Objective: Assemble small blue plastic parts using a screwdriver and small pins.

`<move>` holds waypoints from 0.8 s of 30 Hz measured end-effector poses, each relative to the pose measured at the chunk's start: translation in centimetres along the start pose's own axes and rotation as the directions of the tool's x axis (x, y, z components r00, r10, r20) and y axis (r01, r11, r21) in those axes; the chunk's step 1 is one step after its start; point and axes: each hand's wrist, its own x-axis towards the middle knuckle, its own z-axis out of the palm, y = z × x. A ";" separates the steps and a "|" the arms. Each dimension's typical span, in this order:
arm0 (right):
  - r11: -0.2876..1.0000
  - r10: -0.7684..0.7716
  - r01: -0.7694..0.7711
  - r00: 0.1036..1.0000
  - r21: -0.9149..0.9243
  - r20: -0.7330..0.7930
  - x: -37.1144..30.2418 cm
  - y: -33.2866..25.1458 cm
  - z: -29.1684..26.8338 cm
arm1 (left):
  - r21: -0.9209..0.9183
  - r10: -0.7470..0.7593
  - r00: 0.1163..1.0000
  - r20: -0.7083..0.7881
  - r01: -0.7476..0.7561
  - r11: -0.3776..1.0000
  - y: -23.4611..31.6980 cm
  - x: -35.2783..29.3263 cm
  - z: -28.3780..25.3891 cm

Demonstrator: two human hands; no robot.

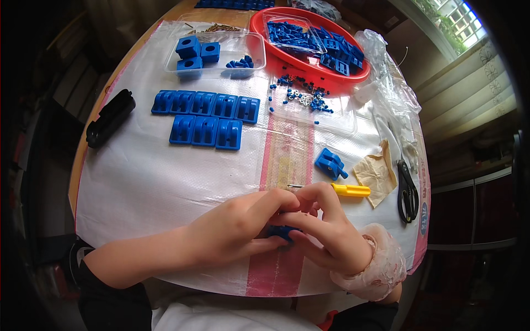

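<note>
Blue piece, pinched between fingertips of the left hand and right hand above the front edge of the table, could drop if either pinch slackens.

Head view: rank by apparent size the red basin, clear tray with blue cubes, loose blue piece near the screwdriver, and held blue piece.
1. Red basin
2. Clear tray
3. Loose blue piece
Unranked: held blue piece, mostly hidden.

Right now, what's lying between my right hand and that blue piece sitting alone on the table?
In the head view, the yellow-handled screwdriver lies between your right hand and the lone blue piece, its shaft partly hidden by that hand.
</note>
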 end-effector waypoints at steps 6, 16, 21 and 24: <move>0.967 0.038 -0.047 0.998 0.251 0.041 -0.1 0.4 -0.7 | -0.092 -0.062 0.995 0.079 0.069 0.993 -0.1 0.0 -0.3; 0.923 -0.035 0.028 0.999 0.383 0.010 0.0 0.7 -1.2 | -0.220 -0.100 0.990 0.099 0.120 0.968 -0.8 0.3 -1.2; 0.924 -0.027 0.027 1.000 0.380 -0.007 0.0 0.6 -0.9 | -0.253 -0.110 0.985 0.130 0.140 0.957 -0.8 0.4 -1.0; 0.939 -0.033 0.026 0.999 0.342 0.015 0.2 0.6 -1.0 | -0.235 -0.111 0.985 0.132 0.140 0.962 -0.8 0.3 -1.1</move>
